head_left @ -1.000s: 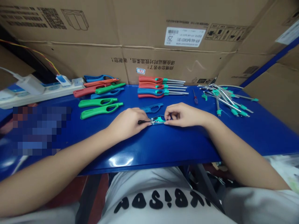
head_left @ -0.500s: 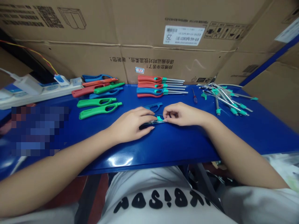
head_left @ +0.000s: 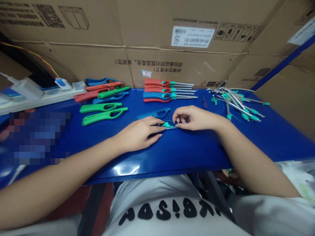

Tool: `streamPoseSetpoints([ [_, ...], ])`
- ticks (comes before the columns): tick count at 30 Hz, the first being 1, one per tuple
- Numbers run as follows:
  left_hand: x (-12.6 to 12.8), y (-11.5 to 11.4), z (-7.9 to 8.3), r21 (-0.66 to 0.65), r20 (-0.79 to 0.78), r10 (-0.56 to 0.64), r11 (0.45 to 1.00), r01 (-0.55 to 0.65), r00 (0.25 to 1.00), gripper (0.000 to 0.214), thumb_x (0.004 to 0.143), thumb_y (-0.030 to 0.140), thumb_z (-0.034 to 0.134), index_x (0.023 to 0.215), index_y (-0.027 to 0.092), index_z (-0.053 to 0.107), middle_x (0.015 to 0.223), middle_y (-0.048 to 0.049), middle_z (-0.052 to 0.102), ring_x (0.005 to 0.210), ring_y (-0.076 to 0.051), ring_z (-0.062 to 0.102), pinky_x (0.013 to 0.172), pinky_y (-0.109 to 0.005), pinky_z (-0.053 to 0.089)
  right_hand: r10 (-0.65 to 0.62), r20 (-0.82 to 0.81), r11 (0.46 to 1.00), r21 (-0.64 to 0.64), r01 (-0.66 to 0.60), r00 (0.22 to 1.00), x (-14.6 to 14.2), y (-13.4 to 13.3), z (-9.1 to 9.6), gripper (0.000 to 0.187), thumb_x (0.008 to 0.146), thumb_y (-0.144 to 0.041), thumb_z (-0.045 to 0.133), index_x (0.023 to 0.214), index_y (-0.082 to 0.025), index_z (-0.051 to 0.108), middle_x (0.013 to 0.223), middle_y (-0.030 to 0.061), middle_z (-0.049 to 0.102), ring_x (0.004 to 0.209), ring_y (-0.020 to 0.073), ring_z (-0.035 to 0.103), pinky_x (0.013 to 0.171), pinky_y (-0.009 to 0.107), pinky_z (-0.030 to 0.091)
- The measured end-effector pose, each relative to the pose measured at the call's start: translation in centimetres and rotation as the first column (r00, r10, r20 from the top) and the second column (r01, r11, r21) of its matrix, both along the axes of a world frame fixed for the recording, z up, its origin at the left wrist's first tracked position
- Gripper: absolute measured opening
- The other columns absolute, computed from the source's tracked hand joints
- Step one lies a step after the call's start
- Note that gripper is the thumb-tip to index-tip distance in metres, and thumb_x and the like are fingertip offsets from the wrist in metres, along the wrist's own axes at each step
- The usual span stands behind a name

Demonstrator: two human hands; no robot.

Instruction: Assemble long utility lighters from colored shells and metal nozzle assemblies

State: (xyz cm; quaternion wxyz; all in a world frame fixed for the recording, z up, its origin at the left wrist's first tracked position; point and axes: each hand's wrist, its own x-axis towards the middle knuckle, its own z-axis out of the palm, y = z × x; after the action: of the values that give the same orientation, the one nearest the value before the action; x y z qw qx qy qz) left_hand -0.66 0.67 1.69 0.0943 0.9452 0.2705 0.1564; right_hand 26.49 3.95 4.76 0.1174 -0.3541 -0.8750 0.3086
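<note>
In the middle of the table lies a blue lighter casing half (head_left: 171, 128) with a teal trigger (head_left: 168, 124) in it. My left hand (head_left: 139, 133) is closed over its rear part, thumb at the near edge and fingers on top, hiding most of it. At its front end, my right hand (head_left: 193, 118) has thumb and index finger pinched together; whether they grip the casing or a small part is hard to see. Just behind my left hand lies another blue casing half (head_left: 155, 113). Both hands are low at the tabletop.
Green, red and blue lighter casings (head_left: 104, 112) lie at the back left. Assembled lighters (head_left: 157, 96) stand stacked at the back centre, beside a small screwdriver (head_left: 204, 102). Metal tubes with teal parts (head_left: 242, 106) are piled at right. A power strip (head_left: 49, 98) runs along the left.
My left hand has shifted slightly back along the casing, uncovering more of the trigger and of the blue half behind. My right fingers have lifted and loosened a little at the front end.
</note>
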Motion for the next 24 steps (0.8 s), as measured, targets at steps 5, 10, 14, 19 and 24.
streamPoseSetpoints([
  [5, -0.01, -0.03, 0.0, 0.021, -0.016, -0.004, 1.0, 0.004, 1.0, 0.036, 0.102, 0.029, 0.051, 0.131, 0.021, 0.07, 0.139, -0.0101, 0.065, 0.126, -0.028, 0.062, 0.106, -0.045, 0.054, 0.008, 0.039, 1.0, 0.016, -0.009, 0.999, 0.11, 0.3, -0.32, 0.012, 0.083, -0.02, 0.063, 0.093, -0.016, 0.068, 0.077, 0.0009, 0.064, 0.063, 0.0115, 0.051, 0.059, 0.024, 0.04],
  [10, 0.02, -0.02, -0.07, 0.034, -0.017, 0.014, 0.999, -0.013, 1.0, 0.035, 0.103, 0.026, 0.049, 0.129, 0.023, 0.071, 0.138, -0.0094, 0.066, 0.125, -0.028, 0.063, 0.104, -0.045, 0.055, 0.02, 0.037, 0.998, 0.052, -0.022, 0.999, 0.16, 0.29, -0.27, 0.013, 0.086, -0.024, 0.064, 0.095, -0.016, 0.069, 0.082, 0.0029, 0.066, 0.067, 0.0122, 0.052, 0.061, 0.024, 0.041],
  [14, -0.09, 0.17, -0.3, 0.057, -0.023, 0.012, 0.998, -0.01, 1.0, 0.036, 0.103, 0.022, 0.047, 0.129, 0.025, 0.071, 0.137, -0.0082, 0.066, 0.123, -0.027, 0.064, 0.103, -0.044, 0.056, 0.035, 0.033, 0.999, 0.039, -0.036, 0.999, 0.21, 0.36, -0.28, 0.013, 0.088, -0.027, 0.065, 0.093, -0.016, 0.069, 0.084, 0.0035, 0.066, 0.068, 0.0125, 0.053, 0.062, 0.025, 0.043],
  [19, -0.17, 0.23, -0.35, 0.08, -0.013, 0.015, 0.997, -0.014, 1.0, 0.035, 0.102, 0.021, 0.048, 0.127, 0.025, 0.072, 0.135, -0.0093, 0.068, 0.119, -0.027, 0.065, 0.1, -0.044, 0.057, 0.04, 0.022, 0.997, 0.063, -0.041, 0.999, 0.02, 0.44, -0.54, 0.012, 0.088, -0.027, 0.064, 0.087, -0.016, 0.068, 0.083, 0.004, 0.065, 0.068, 0.0127, 0.055, 0.064, 0.026, 0.044],
  [24, -0.04, 0.13, -0.39, 0.059, 0.024, 0.015, 0.998, -0.016, 1.0, 0.034, 0.102, 0.019, 0.049, 0.124, 0.024, 0.074, 0.132, -0.0103, 0.069, 0.118, -0.028, 0.066, 0.1, -0.046, 0.056, 0.041, 0.026, 0.994, 0.1, -0.043, 0.999, -0.07, 0.34, -0.5, 0.011, 0.088, -0.026, 0.064, 0.089, -0.016, 0.069, 0.084, 0.0046, 0.065, 0.07, 0.0132, 0.056, 0.064, 0.025, 0.045],
])
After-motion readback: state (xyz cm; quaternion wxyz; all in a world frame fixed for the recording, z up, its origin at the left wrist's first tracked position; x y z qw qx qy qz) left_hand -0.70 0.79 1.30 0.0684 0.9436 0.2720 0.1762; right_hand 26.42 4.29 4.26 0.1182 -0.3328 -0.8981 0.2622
